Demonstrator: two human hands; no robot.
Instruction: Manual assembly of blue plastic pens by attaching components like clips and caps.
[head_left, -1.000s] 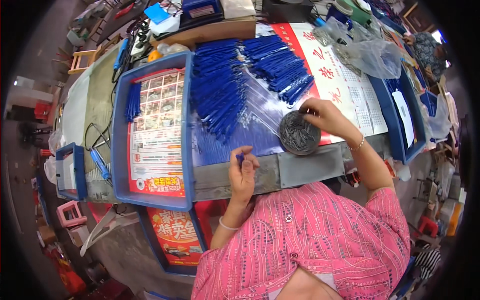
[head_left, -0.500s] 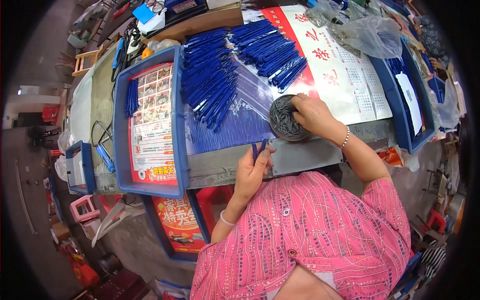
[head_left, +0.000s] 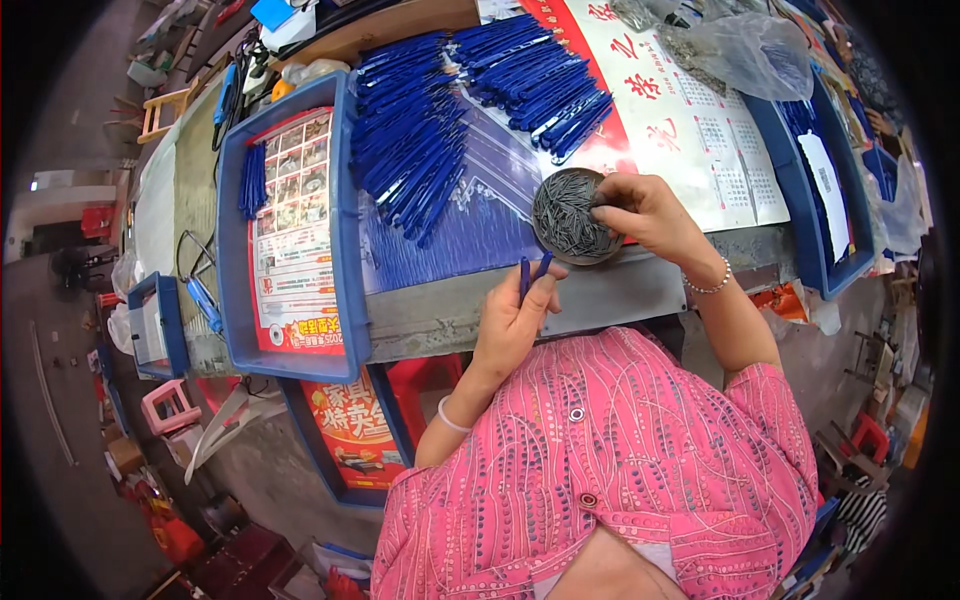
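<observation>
My left hand point(head_left: 515, 318) is closed around a slim blue two-pronged piece point(head_left: 535, 272), its prongs pointing up and apart; its lower part is hidden in my fingers. Just right of it stands a round bowl point(head_left: 603, 257) full of small grey metal pins point(head_left: 570, 212). Over the bowl's right side, my right hand point(head_left: 650, 212) has thumb and fingers pinched together at the pins. Whatever lies between those fingertips is too small to make out. Beyond the bowl, many slim blue pieces lie fanned in a left pile point(head_left: 405, 140) and a right pile point(head_left: 535, 85).
A blue tray point(head_left: 355, 250) on the left holds a small blue bundle point(head_left: 254, 182) on a printed sheet. Another blue tray point(head_left: 815, 265) stands at the right. A printed calendar sheet point(head_left: 700, 130) and clear plastic bags point(head_left: 755, 55) lie at the back right. A grey plate point(head_left: 620, 300) lies before the bowl.
The view has shifted slightly. My right hand's fingers have drawn together at the bowl's right side. My left hand keeps its hold on the blue piece, close to the bowl.
</observation>
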